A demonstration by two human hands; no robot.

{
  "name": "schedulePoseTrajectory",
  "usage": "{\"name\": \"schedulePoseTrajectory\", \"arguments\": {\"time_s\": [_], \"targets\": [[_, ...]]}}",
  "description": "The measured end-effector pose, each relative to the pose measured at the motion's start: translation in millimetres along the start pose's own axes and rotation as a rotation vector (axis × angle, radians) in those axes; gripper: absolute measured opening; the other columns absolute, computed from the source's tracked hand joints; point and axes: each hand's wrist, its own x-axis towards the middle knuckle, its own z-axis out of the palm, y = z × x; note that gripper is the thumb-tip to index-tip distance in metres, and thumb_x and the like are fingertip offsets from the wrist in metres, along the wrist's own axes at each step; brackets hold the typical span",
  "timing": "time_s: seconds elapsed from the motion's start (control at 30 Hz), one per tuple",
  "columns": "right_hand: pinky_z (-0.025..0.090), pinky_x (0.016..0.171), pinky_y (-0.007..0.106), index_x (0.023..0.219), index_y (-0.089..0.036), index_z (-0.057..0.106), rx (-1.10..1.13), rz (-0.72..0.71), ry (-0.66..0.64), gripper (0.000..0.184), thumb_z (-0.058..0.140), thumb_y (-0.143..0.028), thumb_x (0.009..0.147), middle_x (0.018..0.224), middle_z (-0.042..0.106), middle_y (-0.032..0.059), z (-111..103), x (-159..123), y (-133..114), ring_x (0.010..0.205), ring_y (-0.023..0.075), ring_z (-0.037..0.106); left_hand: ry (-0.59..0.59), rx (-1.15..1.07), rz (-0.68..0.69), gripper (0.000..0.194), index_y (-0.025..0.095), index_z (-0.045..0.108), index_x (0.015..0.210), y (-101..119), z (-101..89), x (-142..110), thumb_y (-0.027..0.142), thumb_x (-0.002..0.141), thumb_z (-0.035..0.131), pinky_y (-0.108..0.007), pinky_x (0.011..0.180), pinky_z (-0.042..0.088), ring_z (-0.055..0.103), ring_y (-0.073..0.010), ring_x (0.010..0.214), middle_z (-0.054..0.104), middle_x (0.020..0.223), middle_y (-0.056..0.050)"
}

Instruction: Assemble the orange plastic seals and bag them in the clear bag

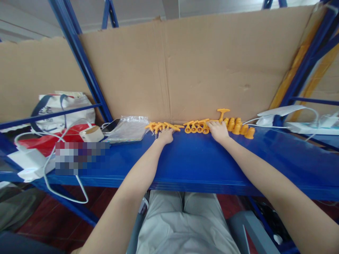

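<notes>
Right now, left hand: our left hand [164, 135] lies palm down near the foot of the cardboard wall [212, 70], touching the orange T-shaped pieces [159, 126]; we cannot tell whether its grip is closed on one.
Chains: small metal chains [155, 134] trail from that heap on the side away from the cardboard wall; we think they could tangle if we pull one piece, dragging its neighbours along.
Right hand: our right hand [219, 130] reaches toward the cardboard wall over the orange pieces there; its fingertips are hidden, so we cannot tell how wide its grip is.
Ringed pieces: the orange ringed pieces [199, 129] line up along the foot of the cardboard wall, between our hands; a sideways brush could skew the row.
Orange cups: these cups [249, 132] are bunched before the cardboard wall, beyond our right hand; a wrist bump might topple them.
Tabletop: the blue tabletop [196, 155] looks smooth, so knocked cups could roll away from the cardboard wall, perhaps over the front edge.
</notes>
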Motion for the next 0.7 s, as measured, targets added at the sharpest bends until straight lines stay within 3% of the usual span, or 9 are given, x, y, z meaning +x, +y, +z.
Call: {"name": "schedulePoseTrajectory", "arguments": {"time_s": [0.1,0.2,0.37,0.6,0.7], "targets": [[0.026,0.110,0.069,0.148,-0.023,0.049,0.056,-0.002,-0.034,0.060,0.041,-0.013,0.089,0.151,0.051,0.0158,9.9,0.3,4.9,0.136,0.0372,0.048,-0.079,0.037,-0.080,0.048,0.027,0.062,0.131,3.9,-5.0,-1.5,0.014,0.086,0.048,-0.056,0.103,0.044,0.051,-0.0352,0.132,0.057,0.142,-0.015],[0.019,0.115,0.071,0.155,-0.024,0.038,0.097,-0.019,-0.084,0.073,0.047,-0.015,0.084,0.159,0.039,0.0125,13.2,0.6,10.1,0.145,0.0364,0.038,-0.104,0.070,-0.088,0.047,0.026,0.061,0.133,7.4,-10.6,-3.7,0.017,0.088,0.049,-0.058,0.104,0.043,0.049,-0.0374,0.134,0.056,0.144,-0.016],[0.016,0.115,0.074,0.160,-0.020,0.025,0.173,0.045,-0.124,0.080,0.045,-0.019,0.083,0.164,0.028,0.0116,1.9,3.0,20.5,0.152,0.0367,0.021,-0.028,0.063,-0.092,0.039,0.023,0.067,0.122,9.4,-13.9,-4.3,0.016,0.089,0.049,-0.056,0.104,0.041,0.057,-0.0359,0.126,0.066,0.130,-0.017],[0.022,0.110,0.076,0.152,-0.016,0.040,0.155,0.331,0.126,0.066,0.043,-0.019,0.086,0.157,0.040,0.0180,-19.2,3.3,61.2,0.147,0.0386,0.031,0.117,0.040,-0.187,0.029,0.018,0.067,0.110,13.9,-18.7,-4.7,0.017,0.084,0.054,-0.049,0.099,0.043,0.065,-0.0345,0.112,0.073,0.111,-0.017],[0.028,0.109,0.075,0.141,-0.015,0.053,0.105,0.453,0.106,0.056,0.044,-0.018,0.086,0.148,0.051,0.0206,-21.5,-0.8,73.2,0.142,0.0391,0.039,0.200,0.017,-0.207,0.026,0.021,0.066,0.108,14.2,-22.6,-3.9,0.019,0.085,0.053,-0.046,0.096,0.044,0.068,-0.0316,0.107,0.076,0.104,-0.013]]}}
